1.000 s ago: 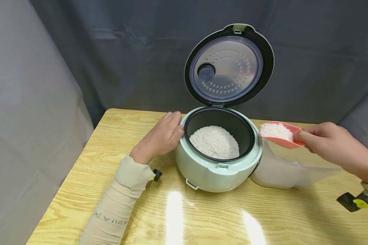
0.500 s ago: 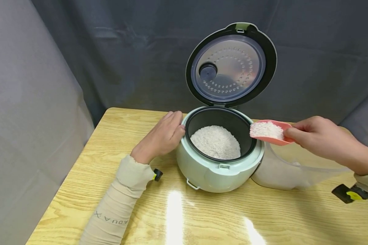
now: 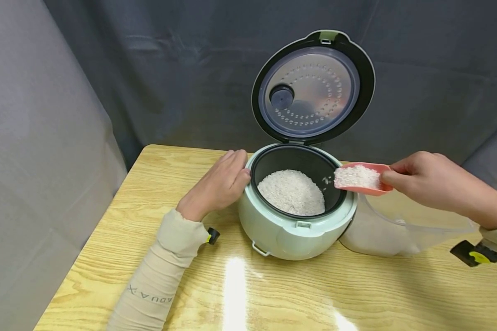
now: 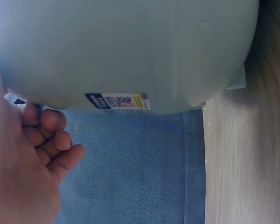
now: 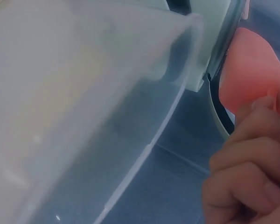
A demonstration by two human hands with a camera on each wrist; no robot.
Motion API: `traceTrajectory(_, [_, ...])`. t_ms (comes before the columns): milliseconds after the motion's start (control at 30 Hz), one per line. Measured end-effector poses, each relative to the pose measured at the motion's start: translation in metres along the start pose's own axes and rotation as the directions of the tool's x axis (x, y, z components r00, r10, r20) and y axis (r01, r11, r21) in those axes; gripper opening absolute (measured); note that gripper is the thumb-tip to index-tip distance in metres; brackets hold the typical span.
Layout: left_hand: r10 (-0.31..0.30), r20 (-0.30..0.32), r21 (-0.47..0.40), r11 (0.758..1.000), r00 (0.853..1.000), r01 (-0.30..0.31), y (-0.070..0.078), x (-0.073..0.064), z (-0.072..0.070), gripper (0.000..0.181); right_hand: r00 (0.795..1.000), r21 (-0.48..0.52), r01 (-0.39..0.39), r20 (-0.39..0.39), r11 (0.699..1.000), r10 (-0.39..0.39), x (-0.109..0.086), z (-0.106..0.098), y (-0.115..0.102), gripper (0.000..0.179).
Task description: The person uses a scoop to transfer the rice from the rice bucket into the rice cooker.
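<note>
In the head view, a pale green rice cooker (image 3: 290, 239) stands with its lid (image 3: 314, 92) raised and a mound of white rice (image 3: 291, 193) in its dark inner pot (image 3: 298, 158). My left hand (image 3: 217, 186) holds the cooker's left rim; the left wrist view shows its fingers (image 4: 53, 121) curled beside the cooker's side, the rim contact partly hidden. My right hand (image 3: 432, 186) grips the handle of a pink scoop (image 3: 366, 189) heaped with rice. The scoop's tip reaches over the pot's right rim, and a few grains (image 3: 326, 180) are falling from it.
A translucent plastic container (image 3: 381, 234) stands against the cooker's right side, under my right forearm. The wooden table (image 3: 182, 285) ends at a dark curtain (image 3: 182, 82) behind and a grey cloth (image 3: 45, 161) on the left.
My right hand has carried the loaded scoop leftward from beside the cooker to over the pot's right rim. Grains now drop from its tip. My left hand keeps its place.
</note>
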State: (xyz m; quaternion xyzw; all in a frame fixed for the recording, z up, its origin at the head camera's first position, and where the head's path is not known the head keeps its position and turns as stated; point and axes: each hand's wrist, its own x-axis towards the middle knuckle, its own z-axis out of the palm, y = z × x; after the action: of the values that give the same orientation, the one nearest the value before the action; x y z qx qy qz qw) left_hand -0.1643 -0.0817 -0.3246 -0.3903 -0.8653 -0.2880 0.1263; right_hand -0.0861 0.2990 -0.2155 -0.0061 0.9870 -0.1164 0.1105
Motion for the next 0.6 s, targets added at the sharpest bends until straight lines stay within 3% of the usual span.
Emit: traceTrajectory(600, [-0.011, 0.011, -0.002, 1.0, 1.0, 0.011, 0.001, 0.0, 0.0, 0.019, 1.0, -0.113, 0.015, 0.002, 0.993, -0.015, 0.002, -0.011, -0.01, 0.04])
